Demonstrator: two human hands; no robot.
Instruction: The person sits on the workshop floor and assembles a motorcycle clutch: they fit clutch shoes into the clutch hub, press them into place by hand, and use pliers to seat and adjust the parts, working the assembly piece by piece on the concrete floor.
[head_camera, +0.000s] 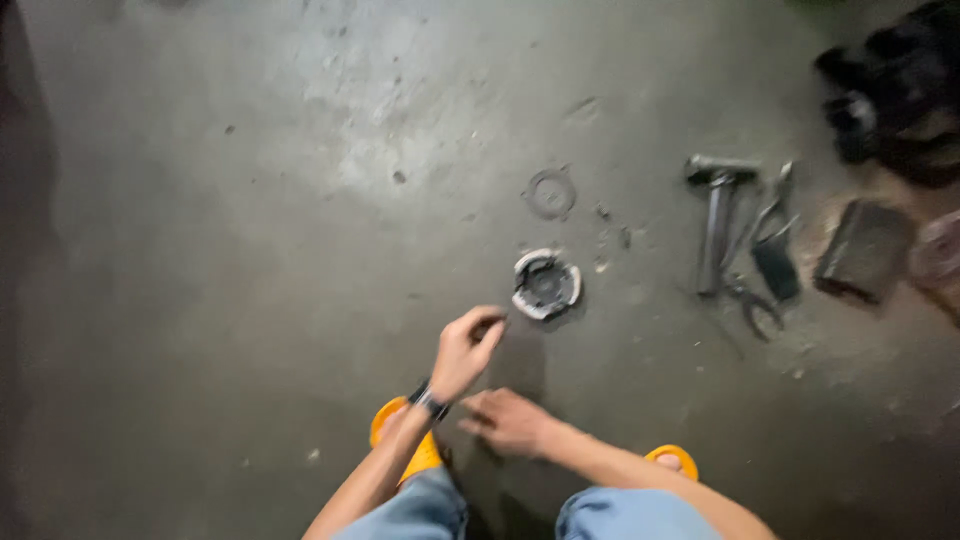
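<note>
My left hand (466, 350), with a dark watch on the wrist, hovers just left of a round grey metal part (546, 284) lying on the concrete floor. Its fingertips are pinched together; blur hides whether anything small sits between them. My right hand (510, 421) is lower, close to the floor, with its fingers loosely spread and nothing in it. A thin flat ring (550, 192) lies on the floor beyond the round part.
A hammer (718, 215) and pliers (762, 275) lie to the right, with a dark flat block (865, 250) beyond them. Black bulky objects (895, 90) fill the top right corner. My orange sandals (400, 440) and jeans are at the bottom.
</note>
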